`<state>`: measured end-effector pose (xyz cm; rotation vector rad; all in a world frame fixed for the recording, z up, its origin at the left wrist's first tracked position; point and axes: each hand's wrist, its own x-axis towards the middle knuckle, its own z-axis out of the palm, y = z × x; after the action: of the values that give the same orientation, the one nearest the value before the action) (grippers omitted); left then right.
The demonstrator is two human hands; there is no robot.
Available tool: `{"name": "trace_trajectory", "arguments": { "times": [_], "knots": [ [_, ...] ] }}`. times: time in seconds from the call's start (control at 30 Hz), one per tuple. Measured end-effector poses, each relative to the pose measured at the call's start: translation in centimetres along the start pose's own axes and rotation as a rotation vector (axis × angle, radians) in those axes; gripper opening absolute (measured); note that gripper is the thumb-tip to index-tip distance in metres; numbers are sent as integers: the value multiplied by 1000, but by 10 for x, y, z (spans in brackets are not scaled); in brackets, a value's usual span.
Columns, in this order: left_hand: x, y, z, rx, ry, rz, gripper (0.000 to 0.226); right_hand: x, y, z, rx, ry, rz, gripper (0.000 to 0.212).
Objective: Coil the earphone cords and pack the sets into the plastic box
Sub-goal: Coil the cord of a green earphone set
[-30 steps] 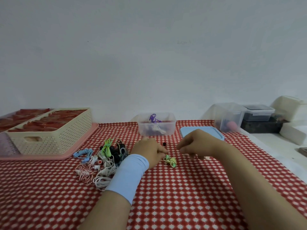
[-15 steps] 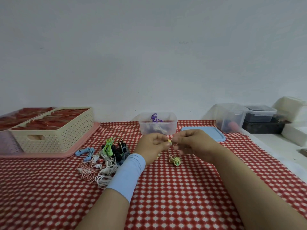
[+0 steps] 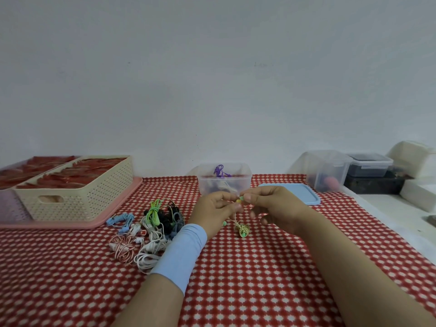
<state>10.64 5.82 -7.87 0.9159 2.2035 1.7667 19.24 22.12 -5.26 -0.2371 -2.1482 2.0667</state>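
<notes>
Now pinching the earphones (image 3: pixel 243 230) at the buds with left hand (image 3: pixel 215 208) and right hand (image 3: pixel 271 206), both clamped on them, just before the box (image 3: pixel 224 185). Hanging down to a small tangle on the cloth (image 3: pixel 259 267). Lying left, a pile (image 3: pixel 153 223) of other sets.
</notes>
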Motion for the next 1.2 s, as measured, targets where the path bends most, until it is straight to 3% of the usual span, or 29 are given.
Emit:
{"name": "trace_trajectory", "arguments": {
  "times": [0.33, 0.5, 0.7, 0.8, 0.93, 1.2],
  "knots": [
    [-4, 6, -2, 32, -3, 18, 26, 1, 1, -4, -27, -55, 57, 22],
    [-6, 8, -5, 28, -21, 75, 14, 2, 1, -8, -9, -53, 64, 24],
    [-8, 9, -7, -6, -88, 34, 12, 5, 2, -9, -9, -116, 117, 45],
    [-7, 10, -7, 48, -124, 47, 11, 4, 2, -10, -2, -137, 149, 39],
    [-6, 10, -9, 45, -174, 43, 10, 2, 2, -12, -11, -144, 195, 11],
    [-6, 7, -10, 82, -165, 28, 9, 3, 6, -5, -17, -111, 178, 13]
  ]
}}
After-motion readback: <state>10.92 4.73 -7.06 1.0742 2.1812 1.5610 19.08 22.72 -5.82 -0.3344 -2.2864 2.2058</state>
